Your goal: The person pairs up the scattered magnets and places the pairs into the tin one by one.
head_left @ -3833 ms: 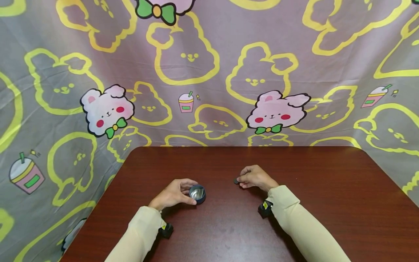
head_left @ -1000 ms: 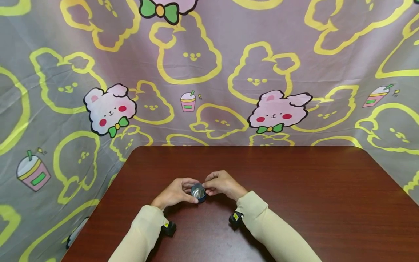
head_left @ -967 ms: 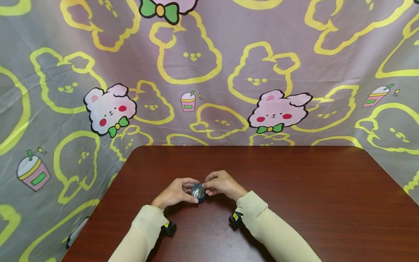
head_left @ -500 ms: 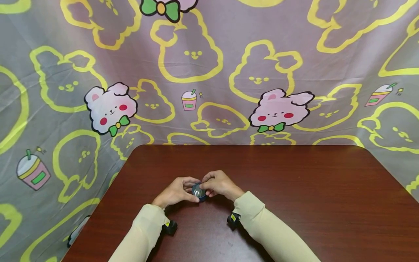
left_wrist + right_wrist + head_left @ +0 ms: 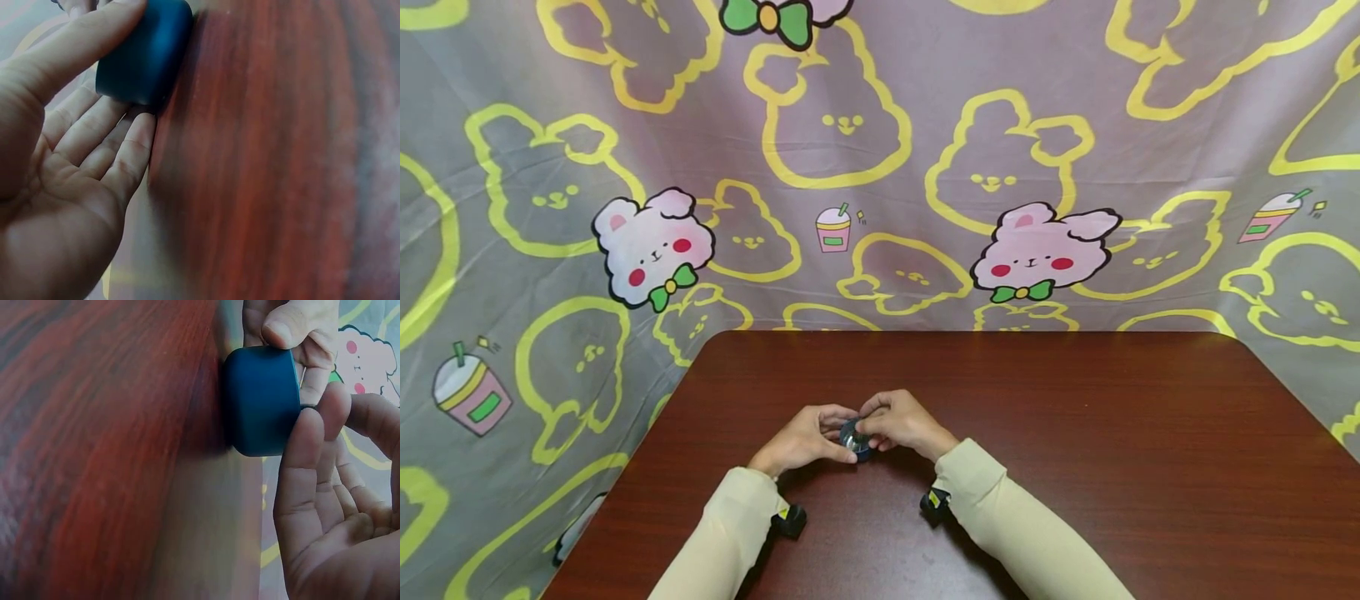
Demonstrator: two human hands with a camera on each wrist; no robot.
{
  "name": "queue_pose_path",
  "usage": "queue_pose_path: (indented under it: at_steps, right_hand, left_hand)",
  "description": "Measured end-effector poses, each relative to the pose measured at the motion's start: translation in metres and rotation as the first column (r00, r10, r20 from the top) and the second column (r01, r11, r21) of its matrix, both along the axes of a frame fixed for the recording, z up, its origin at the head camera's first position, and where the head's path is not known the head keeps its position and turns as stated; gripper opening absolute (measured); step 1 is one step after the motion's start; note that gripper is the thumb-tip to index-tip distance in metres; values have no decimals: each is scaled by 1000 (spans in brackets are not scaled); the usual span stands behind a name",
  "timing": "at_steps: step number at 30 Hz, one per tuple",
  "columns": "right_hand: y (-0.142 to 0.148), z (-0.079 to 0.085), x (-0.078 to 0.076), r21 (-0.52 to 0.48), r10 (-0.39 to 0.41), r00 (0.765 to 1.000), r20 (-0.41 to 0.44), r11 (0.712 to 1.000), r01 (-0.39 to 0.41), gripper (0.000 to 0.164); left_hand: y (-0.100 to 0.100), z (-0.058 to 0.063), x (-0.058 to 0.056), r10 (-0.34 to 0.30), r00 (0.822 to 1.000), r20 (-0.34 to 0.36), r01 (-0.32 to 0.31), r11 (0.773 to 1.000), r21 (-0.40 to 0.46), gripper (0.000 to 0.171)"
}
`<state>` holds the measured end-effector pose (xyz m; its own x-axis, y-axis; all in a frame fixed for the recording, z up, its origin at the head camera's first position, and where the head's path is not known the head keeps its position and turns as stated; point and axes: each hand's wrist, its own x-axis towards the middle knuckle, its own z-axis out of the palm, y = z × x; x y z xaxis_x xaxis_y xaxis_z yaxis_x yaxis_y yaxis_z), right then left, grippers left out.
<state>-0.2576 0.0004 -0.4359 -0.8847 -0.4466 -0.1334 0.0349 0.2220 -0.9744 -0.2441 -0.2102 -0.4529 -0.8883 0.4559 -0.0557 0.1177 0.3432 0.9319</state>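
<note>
A small round dark blue container (image 5: 852,445) with a shiny inner face stands on the table. In the right wrist view the blue container (image 5: 261,403) shows a smooth wall with rounded lower corners. My left hand (image 5: 805,439) holds it from the left side, the thumb against the blue wall (image 5: 147,56) and the fingers on the far side. Over the container's top my right hand (image 5: 904,423) pinches a small thin dark piece (image 5: 308,407) between thumb and finger. Most of that piece is hidden by the fingertips.
Both hands work above a reddish-brown wooden table (image 5: 1075,467) with rounded far corners. Behind and left of it hangs a cloth (image 5: 880,200) printed with cartoon rabbits. Black wrist cameras sit under the left sleeve (image 5: 741,492) and the right sleeve (image 5: 973,471).
From its place to the right, my right hand has carried the small dark piece left to the container, and its fingertips have since shifted slightly farther over the top. The left hand keeps its hold.
</note>
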Motion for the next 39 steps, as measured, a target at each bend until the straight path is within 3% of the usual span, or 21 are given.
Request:
queue_pose_path:
  at_steps: [15, 20, 27, 39]
  right_hand:
    - [15, 3, -5, -99, -40, 999, 28, 994, 43, 18]
    - [21, 1, -6, -78, -42, 999, 32, 996, 44, 18]
    - [26, -5, -5, -13, 20, 998, 64, 1000, -19, 28]
    - [15, -3, -3, 8, 43, 995, 93, 999, -44, 29]
  left_hand:
    - [2, 4, 1, 3, 1000, -9, -3, 1000, -31, 61]
    - [2, 6, 2, 6, 1000, -17, -7, 999, -48, 61]
    - [2, 5, 2, -1, 1000, -16, 0, 999, -45, 61]
    - [2, 5, 1, -7, 1000, 0, 7, 1000, -18, 59]
